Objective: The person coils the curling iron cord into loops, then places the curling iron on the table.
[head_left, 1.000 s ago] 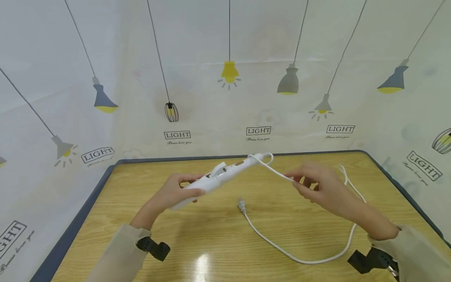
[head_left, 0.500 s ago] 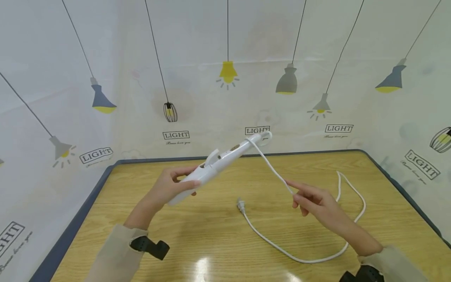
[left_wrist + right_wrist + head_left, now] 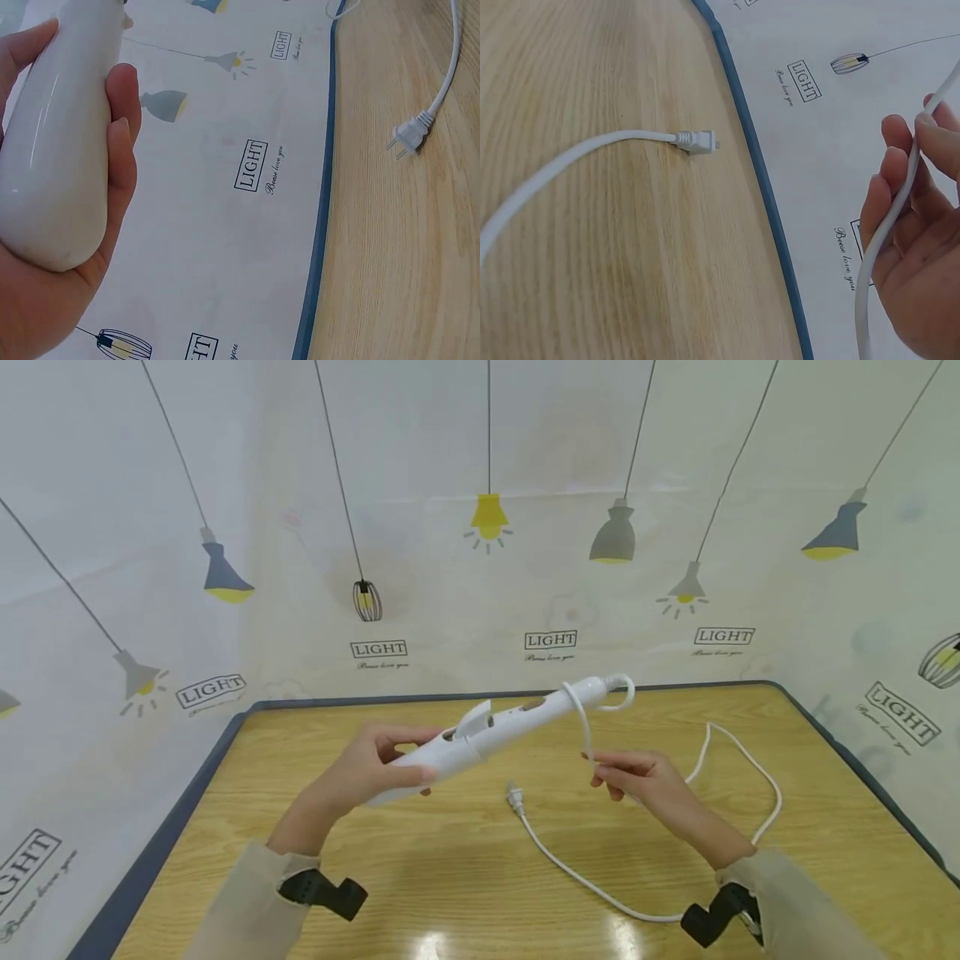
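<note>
A white curling iron (image 3: 517, 724), with a raised lever and a small brown window on its side, is held up over the table. My left hand (image 3: 363, 777) grips its thick, rounded end, fingers and thumb round the smooth barrel (image 3: 60, 150) in the left wrist view. At the iron's far end the white cord (image 3: 582, 722) makes a small loop and crosses over the handle. Between thumb and fingers my right hand (image 3: 648, 785) pinches this cord, just below the handle; the right wrist view shows the cord (image 3: 864, 285) running down across the palm.
The cord's two-pin plug (image 3: 515, 798) lies mid-table, with the rest of the cord (image 3: 772, 781) curving over the wooden table (image 3: 300, 752) to the right. Behind the table's blue edging stands a wall covering (image 3: 435, 568) printed with lamps. Each wrist wears a black camera.
The iron's far end rose, then dropped back and shifted right. My right hand went down, then moved left beneath the handle, still pinching the cord. The plug stayed in place.
</note>
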The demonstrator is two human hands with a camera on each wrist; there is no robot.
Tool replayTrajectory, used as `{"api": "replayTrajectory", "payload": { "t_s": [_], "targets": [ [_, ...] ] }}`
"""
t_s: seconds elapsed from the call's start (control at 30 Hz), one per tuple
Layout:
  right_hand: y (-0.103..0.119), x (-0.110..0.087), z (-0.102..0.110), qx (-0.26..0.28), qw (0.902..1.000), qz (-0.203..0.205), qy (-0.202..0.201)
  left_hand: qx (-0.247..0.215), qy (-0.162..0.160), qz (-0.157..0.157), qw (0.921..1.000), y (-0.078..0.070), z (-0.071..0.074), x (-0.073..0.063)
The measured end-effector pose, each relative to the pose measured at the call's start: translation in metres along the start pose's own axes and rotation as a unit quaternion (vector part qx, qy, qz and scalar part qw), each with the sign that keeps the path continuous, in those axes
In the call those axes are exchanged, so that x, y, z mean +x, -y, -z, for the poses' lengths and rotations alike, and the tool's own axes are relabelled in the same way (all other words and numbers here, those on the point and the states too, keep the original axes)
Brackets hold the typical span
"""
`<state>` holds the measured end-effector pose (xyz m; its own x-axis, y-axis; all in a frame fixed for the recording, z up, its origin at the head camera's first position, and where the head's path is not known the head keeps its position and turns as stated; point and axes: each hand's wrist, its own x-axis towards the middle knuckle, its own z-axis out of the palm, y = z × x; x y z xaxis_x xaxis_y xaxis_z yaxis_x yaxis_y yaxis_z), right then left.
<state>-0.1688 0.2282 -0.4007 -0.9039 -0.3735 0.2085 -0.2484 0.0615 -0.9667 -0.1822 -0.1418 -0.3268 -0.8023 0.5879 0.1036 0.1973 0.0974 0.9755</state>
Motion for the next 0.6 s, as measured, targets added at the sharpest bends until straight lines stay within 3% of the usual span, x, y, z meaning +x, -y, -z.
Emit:
{"api": "replayTrajectory", "payload": {
  "t_s": [0.2, 0.3, 0.47, 0.53, 0.6],
  "targets": [
    [-0.003, 0.015, 0.005, -0.024, 0.9997, -0.008, -0.006, -0.019, 0.057, -0.037, 0.9975, 0.001, -0.002, -0.003],
    [0.0, 0.019, 0.007, -0.026, 0.9996, -0.003, -0.013, -0.02, 0.077, -0.04, 0.9961, 0.002, -0.003, -0.004],
    [0.001, 0.032, 0.008, 0.016, 0.9972, 0.065, 0.033, -0.026, 0.109, -0.036, 0.9931, 0.003, -0.004, -0.006],
    [0.004, 0.039, 0.007, -0.003, 0.996, 0.074, 0.05, -0.026, 0.121, -0.038, 0.9915, 0.003, -0.004, -0.007],
    [0.009, 0.045, 0.007, -0.046, 0.9958, 0.058, 0.053, -0.021, 0.134, -0.041, 0.9899, 0.003, -0.005, -0.008]
  ]
}}
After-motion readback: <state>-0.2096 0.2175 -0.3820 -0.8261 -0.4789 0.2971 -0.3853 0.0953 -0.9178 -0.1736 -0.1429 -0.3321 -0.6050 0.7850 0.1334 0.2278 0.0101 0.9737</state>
